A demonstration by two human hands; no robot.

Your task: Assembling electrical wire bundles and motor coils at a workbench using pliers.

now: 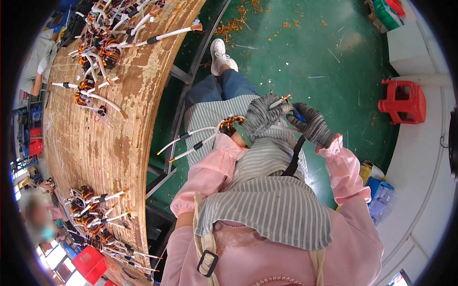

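A copper-wound ring coil (231,125) with white cable leads rests on my lap over the striped apron, partly covered by my left wrist. My left hand (260,116), in a grey knitted glove, grips one white cable (275,103). Bare copper strands show at that cable's end. Two other leads with black sleeves stretch off to the left. Close beside, my right hand (314,126), gloved alike, curls round a small blue tool (299,116) near the stripped end. Most of the tool is hidden by the fingers, so its exact kind cannot be made out.
To the left runs a worn wooden bench (129,124), with a heap of similar coils (102,52) at its far end and more coils (90,217) at its near end. A red stool (404,102) stands at right. Wire scraps litter the green floor (296,52). Other people are beyond the bench.
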